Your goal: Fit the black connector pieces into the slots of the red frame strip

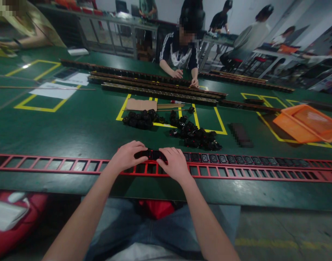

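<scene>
Left hand and right hand, loosely curled, touch black socket modules along red slotted frames; whether either grips, I cannot tell.

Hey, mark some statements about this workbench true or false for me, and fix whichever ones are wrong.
1. The left hand and right hand are both at the red frames. True.
2. The orange bin is at the left end of the table. False: the orange bin is on the right side of the view.
3. A row of black socket-like modules sits in the far frame, right of the right hand. True.
4. Every slot of the near frame is filled. False: the near frame has open slots showing green tabletop.
5. A brown cardboard piece lies beyond the loose black parts. True.
</scene>
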Motion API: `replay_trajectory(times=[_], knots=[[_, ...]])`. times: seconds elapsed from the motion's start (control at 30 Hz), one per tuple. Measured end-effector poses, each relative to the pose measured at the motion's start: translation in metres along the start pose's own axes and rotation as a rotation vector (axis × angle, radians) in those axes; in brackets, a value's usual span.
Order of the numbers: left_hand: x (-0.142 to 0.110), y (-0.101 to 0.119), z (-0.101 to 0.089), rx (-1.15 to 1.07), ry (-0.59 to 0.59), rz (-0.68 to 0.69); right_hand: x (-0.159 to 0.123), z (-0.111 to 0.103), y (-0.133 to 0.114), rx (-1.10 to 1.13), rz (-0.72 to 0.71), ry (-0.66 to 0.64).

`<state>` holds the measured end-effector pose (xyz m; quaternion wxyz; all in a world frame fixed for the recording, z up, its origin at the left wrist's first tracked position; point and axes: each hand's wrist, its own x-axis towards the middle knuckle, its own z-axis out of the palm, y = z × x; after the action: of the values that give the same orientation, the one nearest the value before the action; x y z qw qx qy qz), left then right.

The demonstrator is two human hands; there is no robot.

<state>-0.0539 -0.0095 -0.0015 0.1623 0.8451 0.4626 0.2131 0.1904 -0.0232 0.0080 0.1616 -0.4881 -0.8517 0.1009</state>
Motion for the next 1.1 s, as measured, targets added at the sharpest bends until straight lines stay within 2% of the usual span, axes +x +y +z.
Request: replay_trajectory(times=[0.37,0.67,1.1], knots=[[0.000,-0.005,0.001,-0.051,-0.047,-0.053,0.001,0.000,-0.001,-0.012,-0.003,-0.004],[-0.001,-0.002,0.007,-0.026,-0.004,-0.074,0.000,0.001,0.000,-0.019,-0.002,-0.008],[0.007,0.018,0.019,0.107,-0.028,-0.073,-0.001,0.002,-0.005,-0.066,-0.042,0.030]])
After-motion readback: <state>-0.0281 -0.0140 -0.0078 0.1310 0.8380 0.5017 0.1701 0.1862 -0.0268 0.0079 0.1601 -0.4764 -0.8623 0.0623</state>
